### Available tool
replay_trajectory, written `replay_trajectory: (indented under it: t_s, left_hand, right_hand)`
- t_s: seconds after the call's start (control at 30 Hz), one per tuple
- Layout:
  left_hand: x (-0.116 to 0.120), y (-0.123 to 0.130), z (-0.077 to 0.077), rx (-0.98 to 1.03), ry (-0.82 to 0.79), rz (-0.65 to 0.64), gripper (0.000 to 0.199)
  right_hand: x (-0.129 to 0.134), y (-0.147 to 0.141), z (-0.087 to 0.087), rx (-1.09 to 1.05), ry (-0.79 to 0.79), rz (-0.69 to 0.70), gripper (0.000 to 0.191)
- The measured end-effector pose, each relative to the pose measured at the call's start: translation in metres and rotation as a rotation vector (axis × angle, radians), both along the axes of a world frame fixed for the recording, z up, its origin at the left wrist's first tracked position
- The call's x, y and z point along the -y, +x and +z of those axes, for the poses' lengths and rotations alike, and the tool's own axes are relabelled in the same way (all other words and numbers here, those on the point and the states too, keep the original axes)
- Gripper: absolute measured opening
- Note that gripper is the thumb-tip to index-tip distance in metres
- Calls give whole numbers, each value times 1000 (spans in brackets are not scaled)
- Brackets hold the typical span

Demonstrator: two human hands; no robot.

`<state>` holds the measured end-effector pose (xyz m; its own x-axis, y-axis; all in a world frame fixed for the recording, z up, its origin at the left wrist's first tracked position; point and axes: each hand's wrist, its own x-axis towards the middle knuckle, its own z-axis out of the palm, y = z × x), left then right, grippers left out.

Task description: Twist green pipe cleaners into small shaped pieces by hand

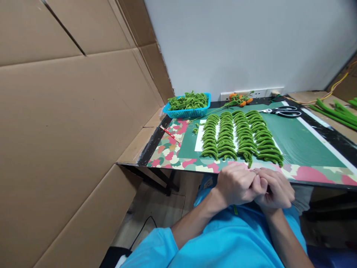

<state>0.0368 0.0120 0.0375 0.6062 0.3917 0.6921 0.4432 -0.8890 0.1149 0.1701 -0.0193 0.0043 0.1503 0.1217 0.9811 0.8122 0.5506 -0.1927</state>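
Observation:
My left hand [240,183] and my right hand [275,187] meet at the table's front edge, fingers curled and thumbs close together. A short green strip [235,210] shows below my left hand; most of what the fingers hold is hidden. Just beyond them, curved fuzzy green pieces [243,134] lie in several neat columns on a white sheet [199,140], over a green mat [298,139]. More such pieces fill a blue basket [186,112] at the back left.
Black-handled scissors [283,111] lie behind the columns on the right. Orange flowers with green stems [241,100] rest near the wall sockets [258,94]. A red-and-white stick [170,134] lies left. Long green stems [334,113] are far right. Cardboard [69,123] walls the left.

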Motion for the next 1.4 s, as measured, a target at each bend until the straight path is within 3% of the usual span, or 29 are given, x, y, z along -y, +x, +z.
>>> replay_trajectory:
  t_s: [0.47, 0.73, 1.4]
  left_hand:
    - [0, -2, -5, -114, -66, -36, 33]
    - [2, -4, -7, -72, -3, -36, 34]
    - [4, -12, -9, -244, -161, -84, 37]
  right_hand:
    - [1, 2, -4, 4, -24, -2, 20]
    - [2, 3, -3, 13, -38, -10, 19]
    - [3, 4, 1, 16, -77, -41, 16]
